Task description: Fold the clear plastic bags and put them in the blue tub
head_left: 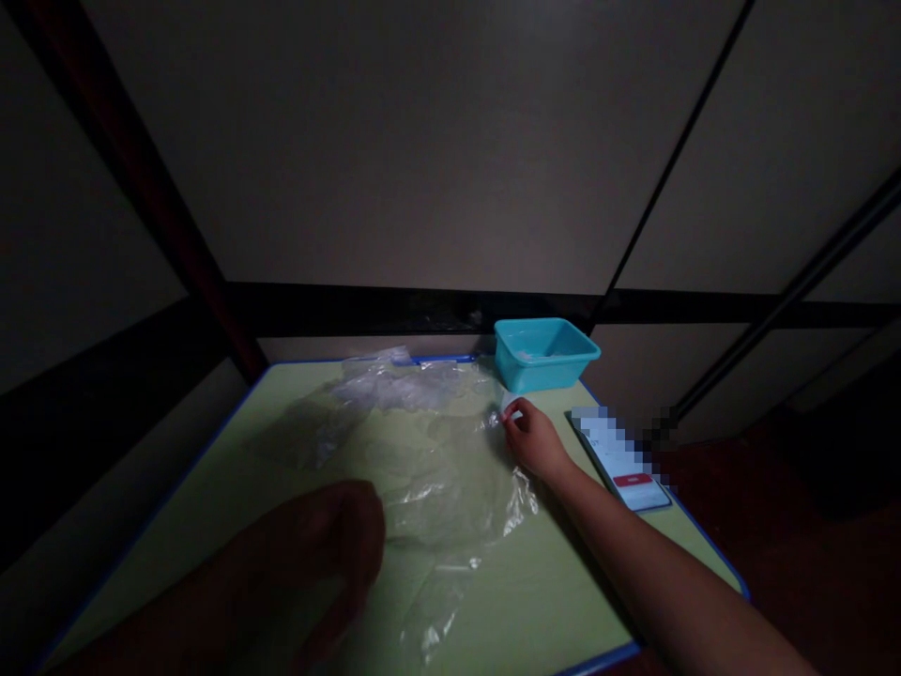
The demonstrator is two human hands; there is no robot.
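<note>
Clear plastic sheeting or bags lie crumpled across the middle of the green table, with a whiter bunched part near the back edge. My right hand is at the right side of the plastic, thumb and fingertips pinched on a small whitish, see-through piece just in front of the turquoise basket. Dark and blurred, my left hand hovers in the near left, over the plastic's near left side. Its fingers are curled, and whether they hold anything is unclear.
Some pale bits lie inside the basket at the back right corner. A phone with a lit screen rests along the table's right edge. The blue-edged green table stands against pale panels with a dark band.
</note>
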